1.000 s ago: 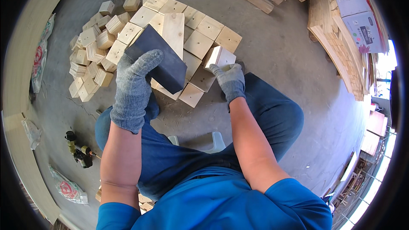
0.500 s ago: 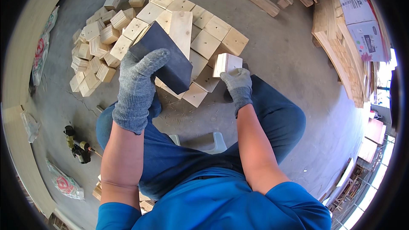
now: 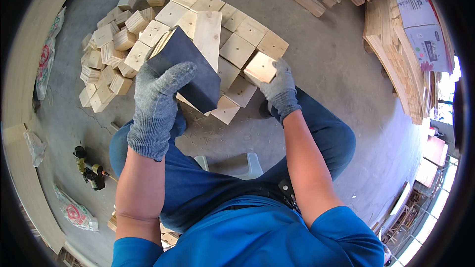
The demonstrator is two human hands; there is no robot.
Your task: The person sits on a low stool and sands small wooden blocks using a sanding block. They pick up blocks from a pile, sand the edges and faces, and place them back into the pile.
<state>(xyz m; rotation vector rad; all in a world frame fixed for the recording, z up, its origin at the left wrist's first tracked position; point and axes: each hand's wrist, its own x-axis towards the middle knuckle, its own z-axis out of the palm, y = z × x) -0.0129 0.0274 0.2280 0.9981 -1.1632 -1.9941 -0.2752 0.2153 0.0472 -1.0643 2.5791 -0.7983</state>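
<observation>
My left hand point(image 3: 154, 91), in a grey knit glove, is closed round a thick block with a flat black face point(image 3: 189, 71); pale layers show along its upper left edge. The fingers under it are hidden, and the thumb lies across the black face. In the other grey glove, my right hand point(image 3: 282, 88) grips a small pale wooden block point(image 3: 260, 67) by its right side. Both held blocks are apart from each other, above close-set rows of wooden blocks point(image 3: 238, 49). A longer pale wood piece point(image 3: 207, 34) lies on those rows, partly behind the black-faced block.
Loose wooden blocks point(image 3: 111, 49) are heaped at the left of the rows. A nail gun point(image 3: 89, 168) lies on the floor at left, near plastic bags point(image 3: 74, 210). Stacked boards point(image 3: 391, 64) with a carton point(image 3: 425, 29) stand at right. A pale stool point(image 3: 253, 165) shows between my legs.
My right hand has turned the small wooden block, so a different face shows, and its grip has moved to the block's right side. The left hand with the black-faced block has shifted only slightly.
</observation>
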